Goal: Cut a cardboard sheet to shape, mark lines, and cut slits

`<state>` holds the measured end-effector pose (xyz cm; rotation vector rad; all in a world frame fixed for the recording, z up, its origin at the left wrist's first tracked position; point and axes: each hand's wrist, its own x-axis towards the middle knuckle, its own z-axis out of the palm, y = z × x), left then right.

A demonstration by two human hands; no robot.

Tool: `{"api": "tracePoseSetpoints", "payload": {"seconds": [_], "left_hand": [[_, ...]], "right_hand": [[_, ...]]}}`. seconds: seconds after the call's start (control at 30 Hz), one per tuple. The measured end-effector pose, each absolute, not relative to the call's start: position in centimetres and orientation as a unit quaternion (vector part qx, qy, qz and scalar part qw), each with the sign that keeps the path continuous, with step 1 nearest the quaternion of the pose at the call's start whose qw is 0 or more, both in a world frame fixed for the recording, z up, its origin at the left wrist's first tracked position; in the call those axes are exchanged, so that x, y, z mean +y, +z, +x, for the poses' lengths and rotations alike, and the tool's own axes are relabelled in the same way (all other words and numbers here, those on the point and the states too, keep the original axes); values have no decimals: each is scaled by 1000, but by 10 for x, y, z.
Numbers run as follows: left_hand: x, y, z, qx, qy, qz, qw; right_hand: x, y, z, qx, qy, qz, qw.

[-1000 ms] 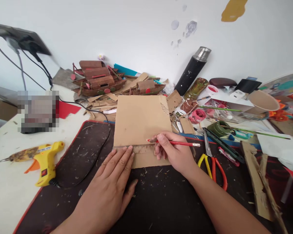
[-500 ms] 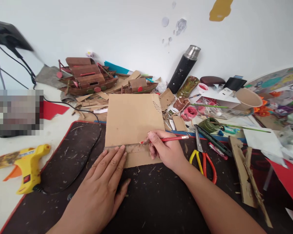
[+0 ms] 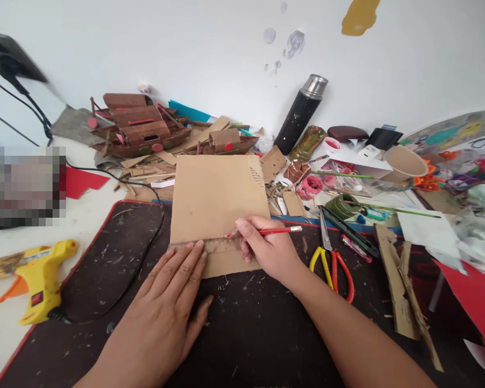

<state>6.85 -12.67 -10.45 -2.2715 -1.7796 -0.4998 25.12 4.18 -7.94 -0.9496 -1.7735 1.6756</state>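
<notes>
A square piece of brown cardboard (image 3: 218, 194) lies on the dark mat in front of me. Across its lower part runs a see-through ruler (image 3: 216, 245), smudged and partly covered by my hands. My left hand (image 3: 172, 285) rests flat, its fingertips on the ruler's left part and its thumb spread out on the mat. With my right hand (image 3: 267, 245) I pinch a red pencil (image 3: 281, 230). Its tip touches or nearly touches the cardboard at the ruler's upper edge, and its back end points right.
To the left lies a yellow glue gun (image 3: 44, 280) with its cord. Scissors (image 3: 329, 258), a green utility knife (image 3: 347, 231) and torn cardboard strips (image 3: 396, 285) lie right. Behind stand model boats (image 3: 145, 129), a black thermos (image 3: 299, 118) and paint jars (image 3: 309, 187).
My right hand and the pencil have shifted slightly left along the ruler. My left hand stays in place on the ruler. The whole view has swung a little.
</notes>
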Motion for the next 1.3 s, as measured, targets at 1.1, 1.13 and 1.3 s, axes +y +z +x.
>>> {"api": "tracePoseSetpoints", "payload": {"seconds": [1.1,1.13,1.3], "left_hand": [[-127,-105,68,-603,-173,-773,91],[-128,-104,68,-604,-174,-773,90],[-127,-104,67,-603,-173,-773,95]], "right_hand": [[40,-75,249,-674,600,-357,243],[40,-75,249,-675,598,-356,244],[41,-76,249,-686,587,-354,246]]}}
